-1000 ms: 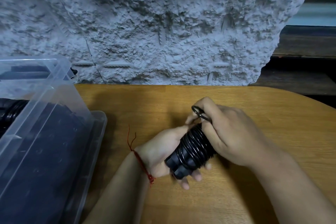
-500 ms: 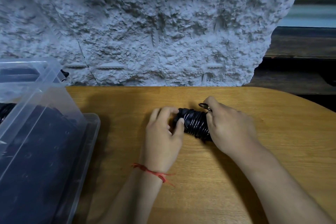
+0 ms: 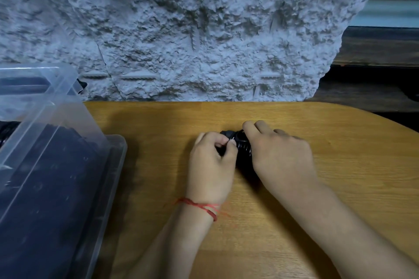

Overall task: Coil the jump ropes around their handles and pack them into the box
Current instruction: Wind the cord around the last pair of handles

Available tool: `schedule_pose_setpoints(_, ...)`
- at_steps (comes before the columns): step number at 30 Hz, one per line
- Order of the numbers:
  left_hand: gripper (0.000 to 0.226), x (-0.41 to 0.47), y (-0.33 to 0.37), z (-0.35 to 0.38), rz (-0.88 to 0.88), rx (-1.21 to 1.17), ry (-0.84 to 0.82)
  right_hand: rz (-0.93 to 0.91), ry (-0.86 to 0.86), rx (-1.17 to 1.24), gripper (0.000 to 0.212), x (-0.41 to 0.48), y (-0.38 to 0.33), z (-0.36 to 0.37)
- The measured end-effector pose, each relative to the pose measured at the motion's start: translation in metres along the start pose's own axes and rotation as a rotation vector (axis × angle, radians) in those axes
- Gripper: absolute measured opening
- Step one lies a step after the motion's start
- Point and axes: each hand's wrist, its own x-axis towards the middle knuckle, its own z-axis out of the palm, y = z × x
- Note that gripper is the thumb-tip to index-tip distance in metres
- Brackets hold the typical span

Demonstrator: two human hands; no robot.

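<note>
A black jump rope (image 3: 242, 152), coiled tightly round its handles, lies on the wooden table (image 3: 294, 210) between my hands. My left hand (image 3: 210, 165) curls its fingers round the bundle's left end, thumb and forefinger pinching at the coils. My right hand (image 3: 281, 158) covers the right part of the bundle, fingers bent over its top. Most of the bundle is hidden under both hands. The clear plastic box (image 3: 68, 188) stands at the left with dark contents inside.
The box's clear lid (image 3: 40, 106) leans up over the box at the far left. A rough grey stone wall (image 3: 204, 41) rises right behind the table. The table's rounded edge curves away at the right, with a dark wooden ledge (image 3: 374, 52) beyond.
The bundle went from being held up in both hands to lying on the table. My left hand turned palm down and closed onto its left end; my right hand stayed on it.
</note>
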Motion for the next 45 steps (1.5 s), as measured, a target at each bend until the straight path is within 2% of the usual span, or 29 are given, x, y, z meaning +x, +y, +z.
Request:
schedule_pose_setpoints(5, 0.019, 0.004, 0.003, 0.001, -0.270, -0.229, -0.105, -0.026, 0.007, -0.086, 0.027, 0.000, 0.000, 0.003)
schedule_pose_setpoints(8, 0.017, 0.008, 0.002, -0.004, -0.392, -0.336, -0.162, -0.067, 0.057, -0.086, 0.031, 0.001, -0.003, 0.006)
schedule_pose_setpoints(14, 0.017, 0.010, -0.003, -0.004, -0.427, -0.339, -0.220, -0.112, 0.086, -0.142, 0.031, -0.003, -0.002, 0.010)
schedule_pose_setpoints(19, 0.017, 0.010, -0.001, -0.007, -0.451, -0.378, -0.223, -0.139, 0.041, -0.190, 0.015, -0.001, -0.005, 0.012)
schedule_pose_setpoints(23, 0.017, 0.010, 0.002, -0.008, -0.449, -0.359, -0.243, -0.177, 0.018, -0.318, 0.020, 0.001, -0.004, 0.016)
schedule_pose_setpoints(27, 0.017, 0.013, 0.004, -0.009, -0.466, -0.374, -0.250, -0.247, 0.010, -0.449, 0.044, 0.005, -0.011, 0.013)
schedule_pose_setpoints(30, 0.017, 0.012, 0.004, -0.009, -0.481, -0.365, -0.267, -0.277, -0.060, -0.508, 0.045, 0.004, -0.013, 0.014)
schedule_pose_setpoints(35, 0.019, 0.013, 0.002, -0.011, -0.454, -0.338, -0.268, -0.276, -0.112, -0.521, 0.045, 0.006, -0.015, 0.013)
schedule_pose_setpoints(38, 0.013, 0.012, 0.000, -0.010, -0.415, -0.340, -0.263, -0.273, -0.122, -0.473, 0.028, 0.007, -0.012, 0.012)
schedule_pose_setpoints(41, 0.008, 0.007, -0.001, -0.008, -0.257, -0.234, -0.194, -0.239, -0.057, -0.333, 0.011, 0.012, -0.010, 0.008)
schedule_pose_setpoints(43, 0.004, 0.002, -0.002, -0.006, -0.110, -0.216, -0.147, -0.212, -0.037, -0.246, 0.011, 0.011, -0.006, 0.002)
schedule_pose_setpoints(45, 0.022, -0.001, -0.003, -0.007, 0.023, -0.216, -0.190, -0.168, -0.113, -0.139, 0.025, 0.011, 0.000, -0.002)
